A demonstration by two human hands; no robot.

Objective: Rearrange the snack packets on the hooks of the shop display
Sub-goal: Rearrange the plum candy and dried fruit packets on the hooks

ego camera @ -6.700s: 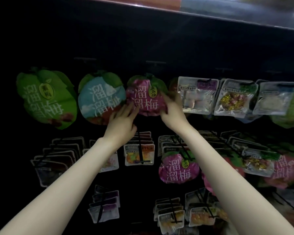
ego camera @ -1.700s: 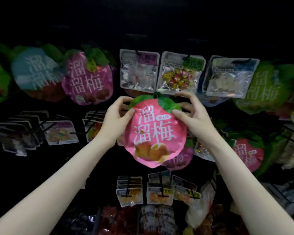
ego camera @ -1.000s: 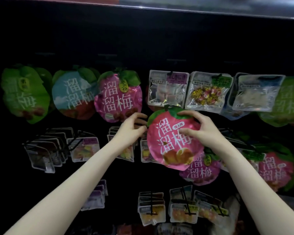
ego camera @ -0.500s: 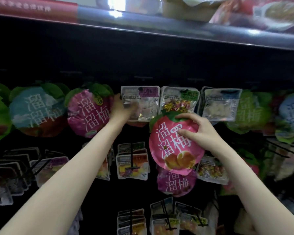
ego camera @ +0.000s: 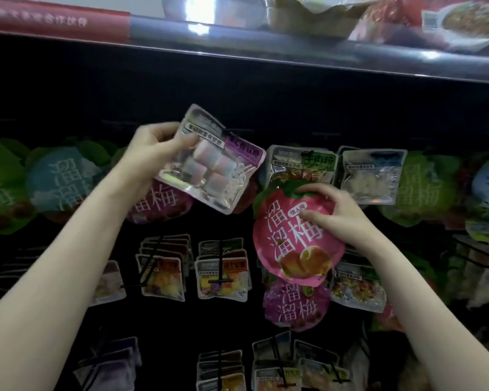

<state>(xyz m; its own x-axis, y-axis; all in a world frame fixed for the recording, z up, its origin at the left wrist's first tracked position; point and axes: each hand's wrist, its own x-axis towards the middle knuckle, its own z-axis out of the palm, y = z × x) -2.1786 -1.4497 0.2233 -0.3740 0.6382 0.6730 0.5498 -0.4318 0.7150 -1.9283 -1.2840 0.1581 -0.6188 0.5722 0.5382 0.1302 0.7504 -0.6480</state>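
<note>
Clear marshmallow packet [ego camera: 212, 162] now lifted off top-row hook since half a second ago — being held tilted by left hand [ego camera: 150, 153], thumb and fingers clamped on its left edge, in front of purple plum packet [ego camera: 160, 203]. Pink plum packet [ego camera: 294, 238] being gripped at its leafy top by right hand [ego camera: 333, 213], fingers curled round it — hanging just below green-label candy packet [ego camera: 302, 165], above lower purple packet [ego camera: 295, 304].

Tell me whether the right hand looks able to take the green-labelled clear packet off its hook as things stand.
Probably not yet. The right hand sits just below the green-labelled clear packet, so it is near, but its fingers grip the pink round packet, which also overlaps that packet's lower edge. The left hand holds a clear packet too.
</note>
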